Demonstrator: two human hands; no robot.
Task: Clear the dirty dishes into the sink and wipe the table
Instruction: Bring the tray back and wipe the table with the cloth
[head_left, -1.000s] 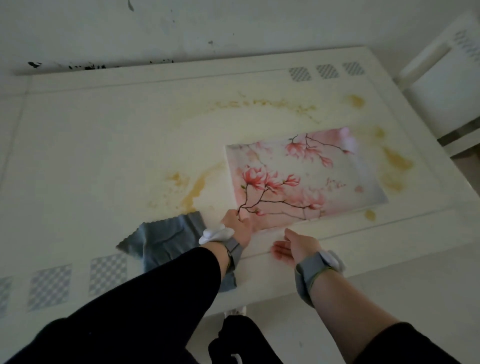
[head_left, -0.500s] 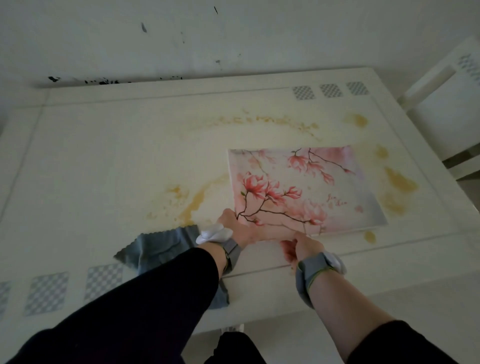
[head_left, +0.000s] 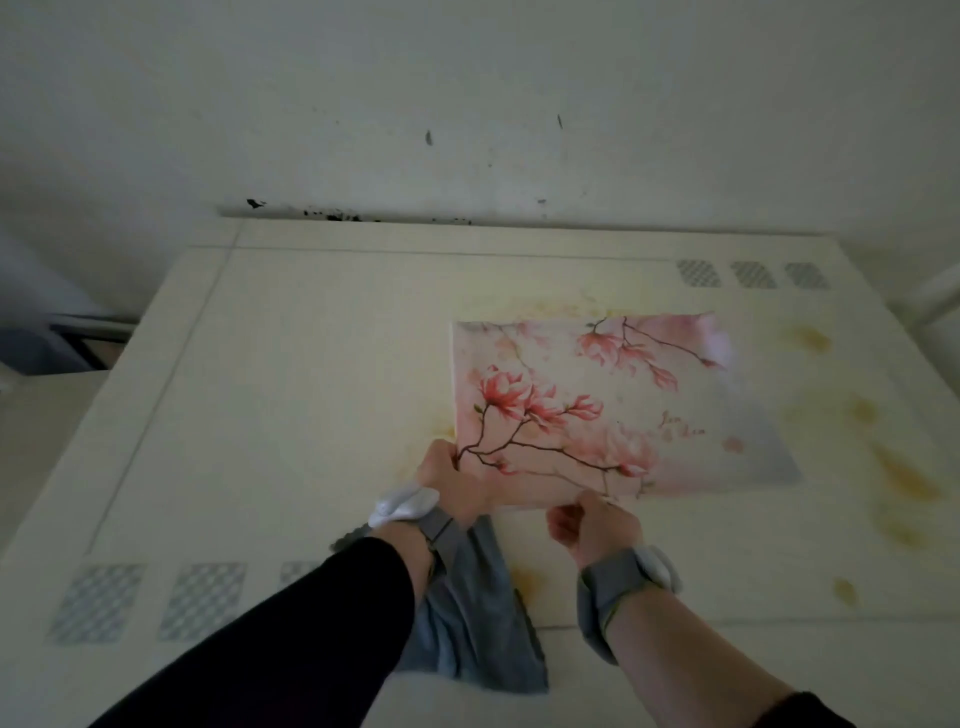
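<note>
On the cream tabletop (head_left: 291, 395), patches of grey checker pattern (head_left: 98, 600) ran along the near left edge. A grey cloth (head_left: 472, 623) lay at the near edge, partly hidden under the left forearm in its black sleeve (head_left: 291, 639). The left hand (head_left: 452, 483) gripped the near left corner of a pink floral placemat (head_left: 613, 405), thumb on top and fingers curled beneath. The right hand (head_left: 592, 525) pinched the placemat's near edge, fingers curled. Both wrists wore grey bands. The placemat sat right of the tabletop's centre, with yellow-brown stains (head_left: 904, 478) spread toward the right edge.
</note>
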